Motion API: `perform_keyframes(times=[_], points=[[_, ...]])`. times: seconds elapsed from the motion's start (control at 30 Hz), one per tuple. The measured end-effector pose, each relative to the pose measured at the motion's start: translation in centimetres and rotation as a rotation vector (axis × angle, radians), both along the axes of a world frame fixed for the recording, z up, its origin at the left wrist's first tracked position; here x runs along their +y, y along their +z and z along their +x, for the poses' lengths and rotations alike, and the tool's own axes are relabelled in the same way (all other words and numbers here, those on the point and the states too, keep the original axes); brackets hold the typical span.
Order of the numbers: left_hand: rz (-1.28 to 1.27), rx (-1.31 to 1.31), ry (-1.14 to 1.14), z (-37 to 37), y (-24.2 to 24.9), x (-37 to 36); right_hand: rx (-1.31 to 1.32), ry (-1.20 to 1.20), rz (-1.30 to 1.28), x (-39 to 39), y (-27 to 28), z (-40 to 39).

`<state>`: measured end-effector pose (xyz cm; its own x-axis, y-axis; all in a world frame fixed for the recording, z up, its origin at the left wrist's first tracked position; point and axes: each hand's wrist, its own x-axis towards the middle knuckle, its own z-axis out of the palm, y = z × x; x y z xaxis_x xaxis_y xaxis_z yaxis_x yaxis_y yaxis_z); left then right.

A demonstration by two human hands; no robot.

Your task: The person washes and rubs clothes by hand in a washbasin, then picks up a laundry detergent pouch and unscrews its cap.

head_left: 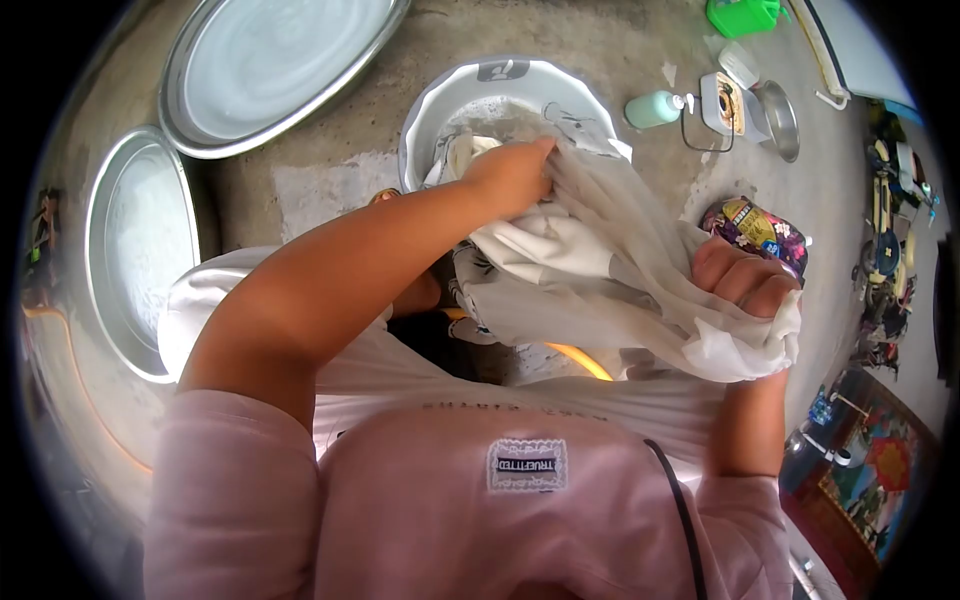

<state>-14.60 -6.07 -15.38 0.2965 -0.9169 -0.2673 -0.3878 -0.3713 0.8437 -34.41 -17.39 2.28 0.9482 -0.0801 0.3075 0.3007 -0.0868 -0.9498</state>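
A wet, partly see-through white cloth point(590, 235) stretches between my two hands, with dark print showing on its lower folds. My left hand point(512, 178) is closed on a bunch of it over the near rim of a pale grey basin point(412, 135). Farther right, my right hand point(742, 278) is wrapped around another part, its fingers curled and the fabric bunched at the wrist. Part of the cloth sags between my knees, and some lies inside the basin, where suds or cloudy water point(490, 108) show.
Two metal tubs of cloudy water, a large one point(170, 110) and a smaller one point(97, 235), stand left. A pump bottle point(655, 109), a metal bowl point(785, 120) and a flowered detergent bag point(755, 228) are right. A yellow hose point(580, 360) runs below the cloth.
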Motion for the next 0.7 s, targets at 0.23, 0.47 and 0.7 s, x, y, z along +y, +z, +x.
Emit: perform_keyframes(times=[0.23,0.47,0.7], points=[[-0.095,-0.166,-0.055,1.9,1.2,-1.2,0.000,-0.042,0.069,-1.1,0.3,-1.0],[-0.302,0.312,0.315,6.3,2.4,-0.6,0.270,-0.296,-0.049,-2.5,-0.1,-3.9],[-0.457,0.510,0.507,7.8,8.9,0.2,0.607,-0.645,-0.093,-2.1,0.6,-3.6]])
